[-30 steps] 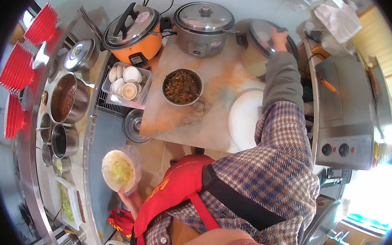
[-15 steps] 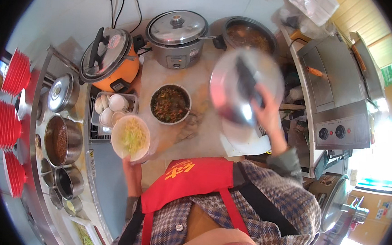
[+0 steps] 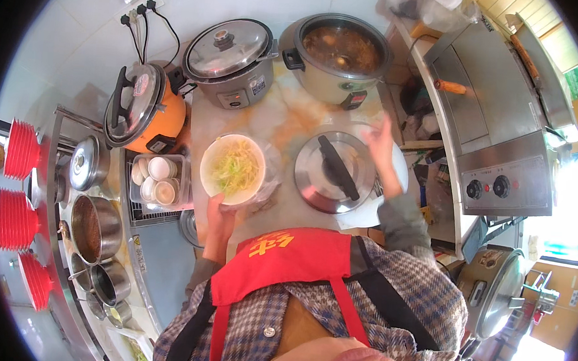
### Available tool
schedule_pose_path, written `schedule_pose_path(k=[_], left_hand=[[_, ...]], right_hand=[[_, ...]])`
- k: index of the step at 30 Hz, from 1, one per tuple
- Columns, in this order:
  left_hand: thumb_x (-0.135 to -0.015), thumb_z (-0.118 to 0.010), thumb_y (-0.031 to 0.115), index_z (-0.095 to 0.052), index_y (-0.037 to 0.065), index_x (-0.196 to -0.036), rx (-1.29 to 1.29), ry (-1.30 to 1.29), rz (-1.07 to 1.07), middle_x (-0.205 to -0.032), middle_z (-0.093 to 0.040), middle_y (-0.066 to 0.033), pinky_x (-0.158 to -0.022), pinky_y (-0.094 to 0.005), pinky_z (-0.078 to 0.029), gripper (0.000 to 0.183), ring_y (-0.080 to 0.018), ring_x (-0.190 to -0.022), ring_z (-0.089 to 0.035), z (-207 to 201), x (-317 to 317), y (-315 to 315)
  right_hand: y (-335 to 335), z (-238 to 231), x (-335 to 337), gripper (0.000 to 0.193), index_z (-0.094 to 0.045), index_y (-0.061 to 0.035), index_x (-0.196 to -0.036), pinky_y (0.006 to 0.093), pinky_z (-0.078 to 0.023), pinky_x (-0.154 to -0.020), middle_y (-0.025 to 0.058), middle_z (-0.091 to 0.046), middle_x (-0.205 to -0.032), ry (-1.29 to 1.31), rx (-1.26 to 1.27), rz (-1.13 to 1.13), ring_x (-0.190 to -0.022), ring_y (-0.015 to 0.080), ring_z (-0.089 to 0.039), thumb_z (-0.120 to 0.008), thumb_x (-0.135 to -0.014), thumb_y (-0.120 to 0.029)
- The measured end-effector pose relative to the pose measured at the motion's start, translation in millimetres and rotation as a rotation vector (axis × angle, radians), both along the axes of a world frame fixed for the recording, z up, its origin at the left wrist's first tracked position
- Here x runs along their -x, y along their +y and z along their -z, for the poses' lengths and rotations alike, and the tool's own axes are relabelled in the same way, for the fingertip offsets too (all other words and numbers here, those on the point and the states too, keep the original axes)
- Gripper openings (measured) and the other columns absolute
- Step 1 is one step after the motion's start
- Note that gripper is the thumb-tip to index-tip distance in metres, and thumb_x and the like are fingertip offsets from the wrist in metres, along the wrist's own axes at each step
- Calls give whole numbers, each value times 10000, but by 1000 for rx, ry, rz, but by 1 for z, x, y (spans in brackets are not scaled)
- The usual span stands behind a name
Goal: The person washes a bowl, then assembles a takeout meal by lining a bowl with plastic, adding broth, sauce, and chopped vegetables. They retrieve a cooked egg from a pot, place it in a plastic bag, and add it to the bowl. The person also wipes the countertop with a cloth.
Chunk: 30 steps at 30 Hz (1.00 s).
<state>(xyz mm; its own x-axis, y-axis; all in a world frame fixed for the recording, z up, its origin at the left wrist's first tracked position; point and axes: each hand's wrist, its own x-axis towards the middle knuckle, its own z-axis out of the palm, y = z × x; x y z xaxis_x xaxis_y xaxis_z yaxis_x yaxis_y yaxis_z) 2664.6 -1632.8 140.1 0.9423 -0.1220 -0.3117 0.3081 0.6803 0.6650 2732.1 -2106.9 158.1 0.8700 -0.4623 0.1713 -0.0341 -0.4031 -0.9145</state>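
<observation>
Holding white bowl of pale yellow-green shreds over table, our left hand gripped near rim with thumb; remaining fingers hidden. We kept right hand open, fingers loosely spread, just beside steel lid; could not tell whether they touched. Lid lay with black handle up. Beyond it we saw uncovered cooker of brown stew, next to covered grey cooker. Orange cooker stood farther left.
</observation>
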Motion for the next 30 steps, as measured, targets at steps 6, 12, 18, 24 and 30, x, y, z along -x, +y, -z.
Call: schedule_pose_path(k=[6, 12, 18, 24, 30], left_hand=[[-875, -569, 202, -387, 73, -1427, -365, -155, 113, -1389, -492, -110, -1004, -435, -453, 596, -274, -1249, -512, -5, -22, -49], [-856, -600, 203, -378, 55, -1431, -110, 32, -13, -1403, -482, -120, -999, -443, -457, 634, -273, -1248, -514, -22, 2, -66], [-871, -586, 223, -360, 45, -1440, -148, 119, -23, -1387, -504, -118, -983, -441, -463, 638, -266, -1249, -521, -22, 6, -72], [-879, -583, 264, -398, 31, -1416, -178, 58, 15, -1350, -548, -114, -952, -421, -498, 614, -247, -1194, -568, -27, -7, -84], [-875, -581, 245, -394, 29, -1410, -166, 38, 58, -1348, -542, -118, -902, -418, -528, 606, -253, -1185, -573, -32, -26, -95]], right_hand=[[-61, -81, -180, 369, -711, -73, -1087, 326, -525, -710, 85, -722, -948, -47, 420, -308, -754, 176, -659, -706, -872, -373], [-81, -128, -201, 276, -707, -79, -1103, 297, -531, -664, 81, -699, -835, -24, 307, -286, -700, 169, -664, -623, -944, -288], [-72, -122, -192, 223, -672, -74, -1100, 351, -553, -758, 93, -705, -977, -447, 851, -483, -856, 285, -678, -627, -935, -217], [-67, -116, -197, 235, -670, -72, -1090, 294, -541, -679, 89, -695, -827, -43, 357, -377, -720, 185, -680, -602, -962, -257], [-83, -108, -214, 246, -671, -35, -1061, 274, -535, -615, 94, -679, -772, 20, 67, -357, -670, 130, -660, -582, -966, -244]])
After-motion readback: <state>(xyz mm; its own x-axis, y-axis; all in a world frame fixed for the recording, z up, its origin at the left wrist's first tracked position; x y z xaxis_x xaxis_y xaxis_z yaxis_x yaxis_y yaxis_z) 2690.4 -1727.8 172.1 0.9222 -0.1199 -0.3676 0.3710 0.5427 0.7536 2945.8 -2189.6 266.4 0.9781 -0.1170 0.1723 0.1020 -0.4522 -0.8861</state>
